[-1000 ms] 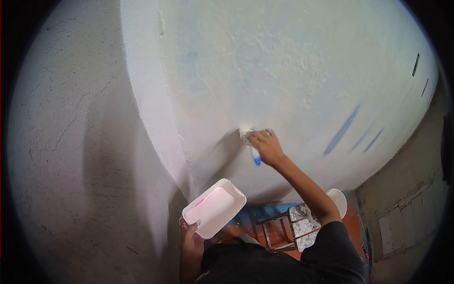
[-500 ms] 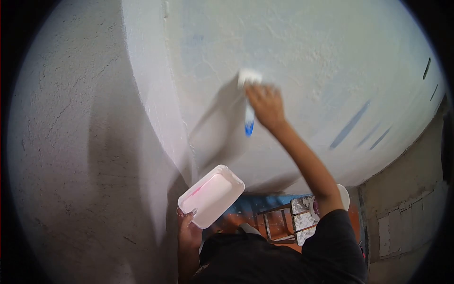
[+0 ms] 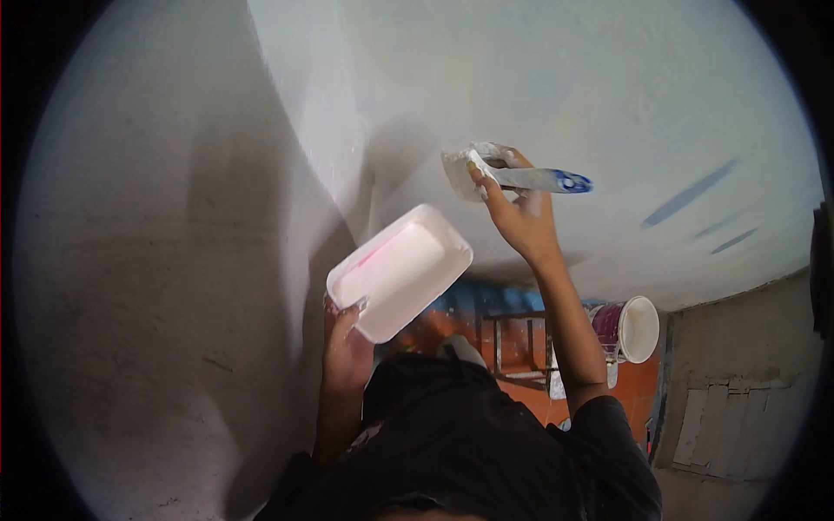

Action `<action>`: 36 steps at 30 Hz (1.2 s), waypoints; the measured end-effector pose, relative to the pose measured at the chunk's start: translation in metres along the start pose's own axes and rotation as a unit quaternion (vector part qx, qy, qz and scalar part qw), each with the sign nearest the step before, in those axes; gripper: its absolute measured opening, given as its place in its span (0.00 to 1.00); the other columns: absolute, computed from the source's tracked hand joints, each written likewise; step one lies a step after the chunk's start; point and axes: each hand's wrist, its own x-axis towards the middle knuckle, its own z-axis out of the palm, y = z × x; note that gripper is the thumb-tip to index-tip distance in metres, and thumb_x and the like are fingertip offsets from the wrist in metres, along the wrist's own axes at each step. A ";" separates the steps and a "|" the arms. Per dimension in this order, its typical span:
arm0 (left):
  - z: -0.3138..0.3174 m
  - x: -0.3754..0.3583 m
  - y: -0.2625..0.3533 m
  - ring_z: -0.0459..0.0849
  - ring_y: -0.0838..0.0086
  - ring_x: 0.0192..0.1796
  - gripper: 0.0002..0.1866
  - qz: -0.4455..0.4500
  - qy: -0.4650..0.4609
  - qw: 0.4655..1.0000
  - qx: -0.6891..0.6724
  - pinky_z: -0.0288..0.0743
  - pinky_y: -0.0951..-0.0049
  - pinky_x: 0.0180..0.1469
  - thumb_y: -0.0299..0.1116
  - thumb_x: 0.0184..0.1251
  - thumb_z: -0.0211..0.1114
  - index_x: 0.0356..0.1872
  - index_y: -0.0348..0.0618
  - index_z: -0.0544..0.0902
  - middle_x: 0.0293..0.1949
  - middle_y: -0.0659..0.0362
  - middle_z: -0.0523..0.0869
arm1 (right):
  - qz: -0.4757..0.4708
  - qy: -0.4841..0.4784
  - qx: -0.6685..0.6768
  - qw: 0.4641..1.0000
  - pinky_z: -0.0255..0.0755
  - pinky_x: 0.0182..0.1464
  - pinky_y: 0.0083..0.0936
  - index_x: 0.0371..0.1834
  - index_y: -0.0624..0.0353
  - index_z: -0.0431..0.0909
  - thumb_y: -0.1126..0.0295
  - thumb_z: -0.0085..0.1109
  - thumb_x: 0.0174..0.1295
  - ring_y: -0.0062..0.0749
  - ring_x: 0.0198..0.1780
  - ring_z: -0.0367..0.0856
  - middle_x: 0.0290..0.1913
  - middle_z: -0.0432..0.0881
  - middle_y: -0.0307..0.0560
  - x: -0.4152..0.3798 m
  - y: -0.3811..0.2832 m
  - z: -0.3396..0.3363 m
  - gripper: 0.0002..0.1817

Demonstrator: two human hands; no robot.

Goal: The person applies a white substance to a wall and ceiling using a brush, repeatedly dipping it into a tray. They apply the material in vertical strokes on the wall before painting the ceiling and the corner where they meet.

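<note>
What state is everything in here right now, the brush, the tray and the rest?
Brush: whitened bristles, gripped in the right hand.
Tray: pink-streaked inside, held by the left hand.
Wall: pale, with blue-grey streaks.
Bucket: purple-sided, contents unclear.
Dark frame: partly hidden.

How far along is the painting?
Most of the wall looks pale and coated. In hand: the right hand holds the brush, the left hand the tray. Apparently left: the blue streaks and some bluish patches. I can't tell how many coats are intended.
</note>
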 end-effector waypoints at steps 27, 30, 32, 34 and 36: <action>0.036 -0.031 -0.030 0.72 0.66 0.69 0.34 -0.005 0.036 0.999 0.025 0.68 0.60 0.70 0.25 0.63 0.56 0.72 0.40 0.60 0.66 0.53 0.72 | 0.215 0.072 0.171 0.959 0.75 0.45 0.20 0.46 0.68 0.81 0.73 0.70 0.62 0.21 0.43 0.81 0.42 0.86 0.45 -0.087 0.030 -0.030 0.13; 0.039 -0.033 -0.032 0.72 0.65 0.70 0.35 0.001 0.052 0.998 0.024 0.70 0.60 0.70 0.25 0.63 0.56 0.73 0.40 0.59 0.66 0.52 0.71 | 0.232 0.086 0.166 0.955 0.75 0.48 0.23 0.50 0.68 0.79 0.70 0.72 0.61 0.24 0.45 0.81 0.45 0.85 0.45 -0.087 0.040 -0.037 0.18; 0.042 -0.035 -0.031 0.73 0.65 0.69 0.35 -0.002 0.064 0.998 0.030 0.72 0.60 0.68 0.25 0.61 0.56 0.73 0.40 0.59 0.66 0.52 0.72 | 0.246 0.084 0.166 0.951 0.75 0.49 0.23 0.53 0.68 0.78 0.69 0.72 0.61 0.26 0.47 0.81 0.46 0.84 0.45 -0.086 0.043 -0.039 0.21; 0.040 -0.023 -0.020 0.75 0.65 0.67 0.35 -0.006 0.049 0.998 0.035 0.74 0.61 0.67 0.25 0.60 0.57 0.72 0.40 0.61 0.65 0.52 0.74 | 0.258 0.087 0.168 0.947 0.75 0.49 0.24 0.54 0.69 0.77 0.69 0.71 0.62 0.26 0.46 0.81 0.46 0.84 0.45 -0.074 0.051 -0.029 0.21; 0.038 -0.021 -0.022 0.77 0.66 0.66 0.35 -0.006 0.054 0.998 0.034 0.75 0.62 0.66 0.25 0.58 0.57 0.71 0.39 0.63 0.63 0.52 0.75 | 0.255 0.112 0.168 0.946 0.75 0.50 0.24 0.50 0.70 0.79 0.70 0.71 0.62 0.26 0.46 0.81 0.45 0.84 0.47 -0.071 0.064 -0.026 0.19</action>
